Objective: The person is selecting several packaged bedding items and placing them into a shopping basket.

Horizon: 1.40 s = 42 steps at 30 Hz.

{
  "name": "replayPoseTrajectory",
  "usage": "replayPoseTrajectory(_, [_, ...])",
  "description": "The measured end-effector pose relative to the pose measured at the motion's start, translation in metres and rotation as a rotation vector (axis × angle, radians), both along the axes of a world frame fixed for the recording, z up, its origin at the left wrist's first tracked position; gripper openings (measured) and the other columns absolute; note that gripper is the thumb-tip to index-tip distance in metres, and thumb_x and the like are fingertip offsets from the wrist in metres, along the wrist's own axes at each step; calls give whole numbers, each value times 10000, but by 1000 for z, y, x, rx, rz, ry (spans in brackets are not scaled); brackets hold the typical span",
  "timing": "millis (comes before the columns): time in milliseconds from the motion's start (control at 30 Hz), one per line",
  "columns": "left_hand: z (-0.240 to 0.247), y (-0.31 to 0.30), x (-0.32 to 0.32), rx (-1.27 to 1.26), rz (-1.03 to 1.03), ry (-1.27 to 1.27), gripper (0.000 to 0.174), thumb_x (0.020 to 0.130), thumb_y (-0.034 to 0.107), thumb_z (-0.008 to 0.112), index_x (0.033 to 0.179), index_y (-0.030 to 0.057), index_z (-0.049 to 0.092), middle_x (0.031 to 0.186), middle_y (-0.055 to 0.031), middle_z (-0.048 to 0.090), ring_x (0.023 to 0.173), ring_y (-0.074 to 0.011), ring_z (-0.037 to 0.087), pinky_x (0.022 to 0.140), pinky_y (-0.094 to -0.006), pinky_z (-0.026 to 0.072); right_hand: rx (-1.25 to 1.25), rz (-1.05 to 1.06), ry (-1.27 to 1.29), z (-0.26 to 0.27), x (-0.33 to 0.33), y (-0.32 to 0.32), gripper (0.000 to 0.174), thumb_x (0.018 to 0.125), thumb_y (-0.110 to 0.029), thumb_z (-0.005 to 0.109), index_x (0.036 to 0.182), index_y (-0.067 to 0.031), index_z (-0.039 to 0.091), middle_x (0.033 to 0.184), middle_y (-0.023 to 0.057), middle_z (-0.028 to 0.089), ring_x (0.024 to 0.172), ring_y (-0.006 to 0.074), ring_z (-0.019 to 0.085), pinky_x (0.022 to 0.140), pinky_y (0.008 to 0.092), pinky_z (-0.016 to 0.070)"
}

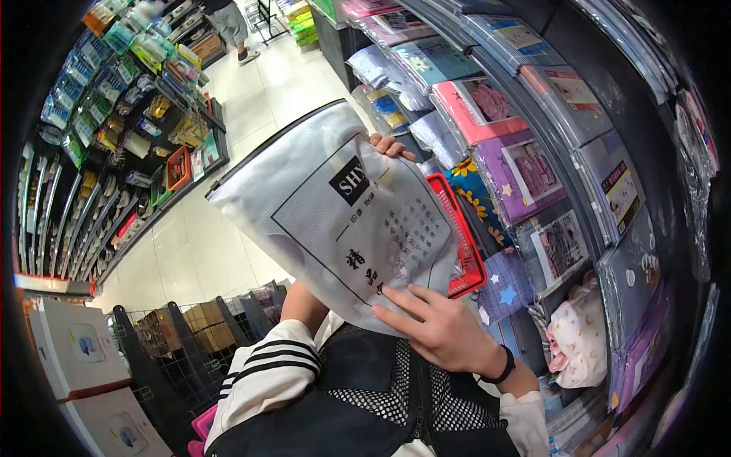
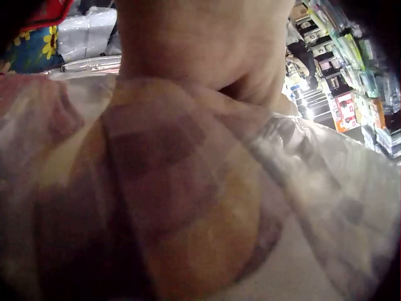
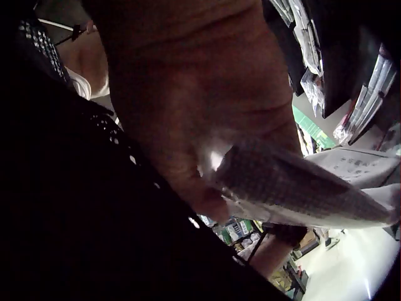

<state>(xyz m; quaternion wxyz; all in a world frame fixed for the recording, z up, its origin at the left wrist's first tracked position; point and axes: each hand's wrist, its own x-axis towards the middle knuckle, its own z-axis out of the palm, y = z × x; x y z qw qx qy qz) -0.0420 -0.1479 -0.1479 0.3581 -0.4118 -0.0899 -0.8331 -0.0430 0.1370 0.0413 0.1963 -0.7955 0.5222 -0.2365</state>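
A white zippered bag [image 1: 304, 190] with a black SHY label and printed characters lies tilted across both hands in front of the chest. My left hand [image 1: 392, 147] is mostly hidden behind it, with fingertips curled over its far right edge. In the left wrist view, the bag's clear back [image 2: 188, 188] covers the hand and shows a blurred brown and purple pattern. At the near corner, my right hand [image 1: 449, 327] pinches the bag, fingers on the printed face. The right wrist view shows the bag's folded edge [image 3: 294, 185] between thumb and fingers.
A red basket [image 1: 478, 266] stands behind the bag's right side. Shelves with packaged bedding [image 1: 525, 164] rise close on the right. Racks of small goods [image 1: 114, 99] line the left, across a tiled aisle [image 1: 183, 244]. White boxes [image 1: 84, 343] are stacked at lower left.
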Motion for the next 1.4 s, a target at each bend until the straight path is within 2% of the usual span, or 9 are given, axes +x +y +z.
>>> replayPoseTrajectory(67, [13, 10, 3, 113, 2, -10, 176, 925, 261, 481, 1039, 135, 527, 969, -6, 539, 979, -144, 485, 1013, -389, 275, 51, 21, -33, 5, -3, 0, 564, 713, -117, 671, 1260, -148, 535, 1280, 126, 518, 1057, 326, 564, 735, 371, 533])
replayPoseTrajectory(133, [17, 8, 6, 117, 16, -35, 156, 920, 251, 478, 1034, 157, 529, 957, 6, 540, 954, -133, 485, 1011, -381, 278, 168, 71, -155, 6, -9, -2, 615, 730, -154, 686, 1306, -105, 477, 1309, 173, 474, 1134, 394, 491, 953, 422, 428])
replayPoseTrajectory(267, [14, 2, -2, 132, -18, 29, 138, 917, 258, 482, 1017, 177, 531, 950, 29, 541, 953, -111, 492, 1001, -366, 283, 189, 90, -307, -4, -32, -4, 661, 709, -186, 720, 1311, -77, 468, 1306, 181, 472, 1172, 377, 466, 998, 410, 383])
replayPoseTrajectory(367, [12, -4, -9, 123, -12, 85, 132, 918, 260, 480, 1008, 180, 533, 948, 38, 541, 955, -101, 498, 995, -358, 287, 13, -170, -179, -31, -52, -6, 696, 708, -177, 730, 1327, -50, 441, 1333, 203, 437, 1201, 354, 446, 1015, 395, 362])
replayPoseTrajectory(433, [14, -4, -9, 112, 10, 106, 132, 913, 257, 492, 1011, 180, 534, 952, 41, 542, 968, -94, 500, 995, -348, 288, -53, -637, -45, -50, -60, -9, 750, 716, -143, 725, 1368, -28, 373, 1359, 208, 396, 1223, 341, 428, 1026, 401, 344])
replayPoseTrajectory(567, [27, 5, -10, 127, -64, 134, 218, 863, 291, 584, 1034, 158, 558, 1003, 19, 550, 1020, -117, 497, 1046, -397, 255, 161, -620, -599, -104, -84, -10, 751, 784, -78, 673, 1408, 13, 266, 1368, 177, 374, 1225, 291, 424, 1007, 388, 370])
replayPoseTrajectory(767, [23, 12, -19, 140, -166, 107, 119, 884, 230, 556, 990, 177, 555, 942, 54, 540, 948, -93, 499, 1012, -347, 278, 192, -665, -1187, -112, -80, -5, 610, 831, -20, 628, 1352, 58, 320, 1283, 157, 462, 1150, 205, 488, 968, 330, 408])
replayPoseTrajectory(1067, [28, 23, -2, 186, -135, -141, 222, 886, 292, 578, 1011, 109, 569, 936, 11, 577, 901, -120, 542, 952, -346, 371, 239, -630, -1191, -115, -71, 12, 382, 791, -11, 675, 1097, 33, 450, 1060, 98, 537, 1009, 147, 525, 920, 291, 415])
replayPoseTrajectory(1400, [30, 22, 10, 178, -20, -380, 257, 874, 309, 593, 1011, 92, 571, 935, -4, 584, 896, -130, 551, 937, -348, 382, 366, -562, -1248, -122, -70, 31, 351, 778, -12, 692, 1049, 8, 470, 998, 65, 567, 944, 116, 543, 858, 269, 438])
